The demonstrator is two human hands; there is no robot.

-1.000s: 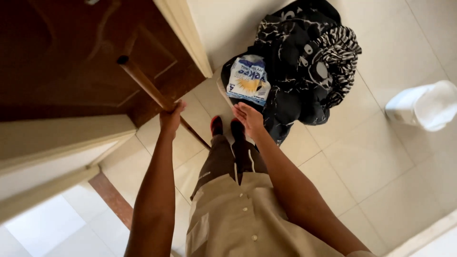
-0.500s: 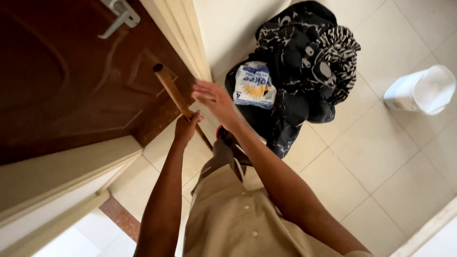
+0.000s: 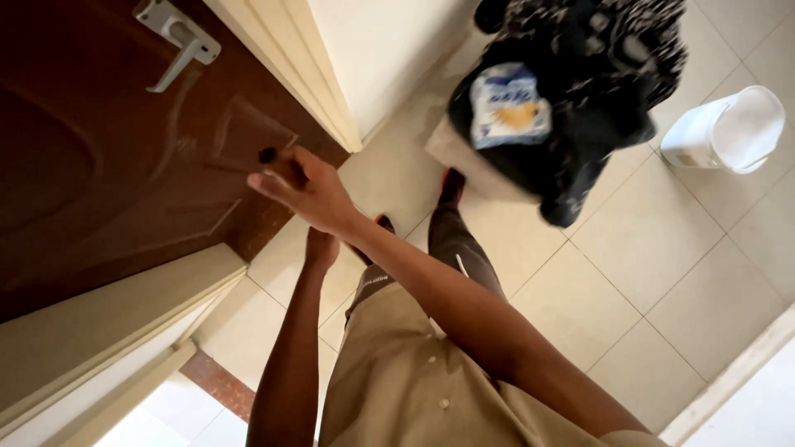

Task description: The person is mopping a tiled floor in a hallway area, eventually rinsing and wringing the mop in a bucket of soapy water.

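While left hand [image 3: 320,247] grips stick lower down, right hand [image 3: 308,189] stretched over stick top [image 3: 268,155], fingers spread.

One package shows: a soft, pillow-shaped plastic bag [image 3: 509,105], white and pale blue with a yellow-orange patch in its middle and blurred printing across its face. It lies up and well to the right of the right hand [image 3: 302,189], farther from the person than that hand, and well apart from it. The bag rests on top of a heap of black-and-white patterned cloth [image 3: 596,74], touching the dark fabric that rises around its upper and right edges. It lies flat with its printed face turned up toward the camera, slightly tilted. No signs or screens show.
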